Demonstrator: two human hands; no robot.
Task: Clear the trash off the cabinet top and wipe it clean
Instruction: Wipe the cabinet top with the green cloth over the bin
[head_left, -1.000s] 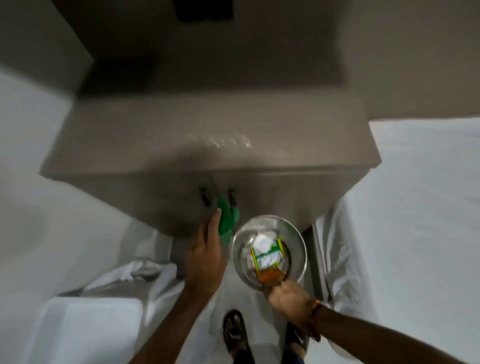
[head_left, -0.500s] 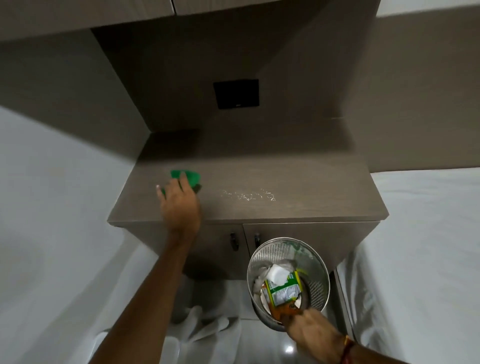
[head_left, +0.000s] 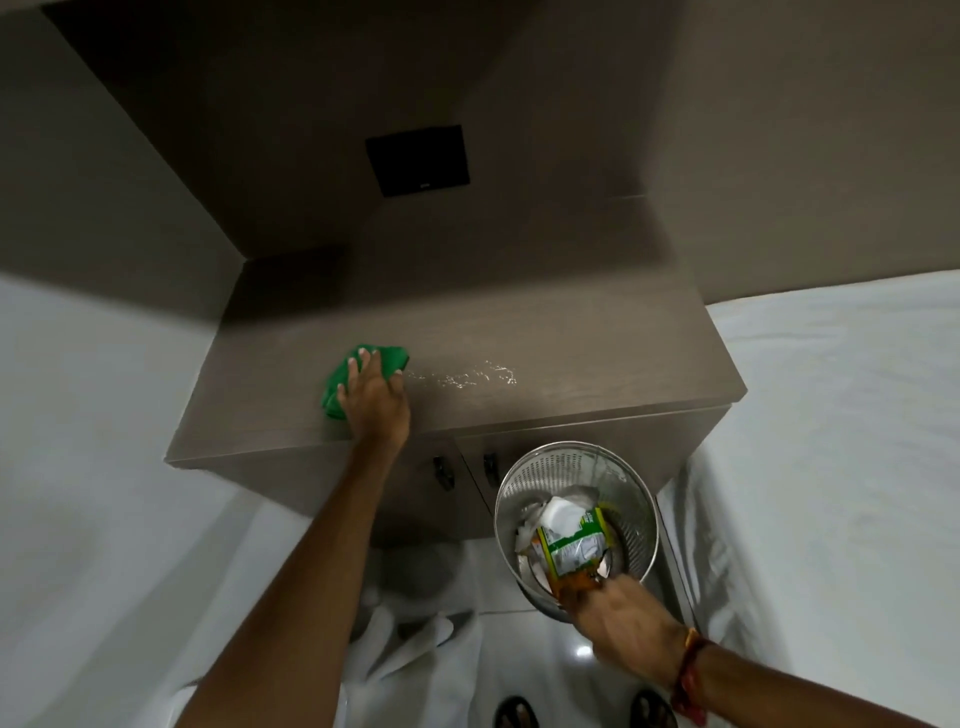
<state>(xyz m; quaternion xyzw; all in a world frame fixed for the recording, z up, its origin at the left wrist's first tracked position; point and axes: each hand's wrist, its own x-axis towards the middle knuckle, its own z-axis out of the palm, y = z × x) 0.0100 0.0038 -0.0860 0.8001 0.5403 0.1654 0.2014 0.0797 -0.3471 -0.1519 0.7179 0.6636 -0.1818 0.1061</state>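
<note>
Now the left hand (head_left: 375, 402) lies flat, fingers spread, pressing a green cloth (head_left: 363, 376) onto the cabinet top (head_left: 597, 338). The cloth sits toward the left of the top, partly under the palm. Just to the right of the cloth is a shiny wet patch (head_left: 465, 376), and the hand is not on it.

The right hand (head_left: 621, 616) is closed on the near rim of a metal trash bin (head_left: 574, 470), holding it low in front of the cabinet doors. Trash (head_left: 569, 538) is inside: white crumpled bits and a green and white packet. I see no trash on the top, so I think only wiping is left, though the far corner is dark and hard to see.

What could go wrong? A quick wipe to the right could push the wet stuff over the near edge and down the doors, or just smear it around. The bin looks tipped toward the person. If the hand slips or tips it more, the trash could fall on the floor.
</note>
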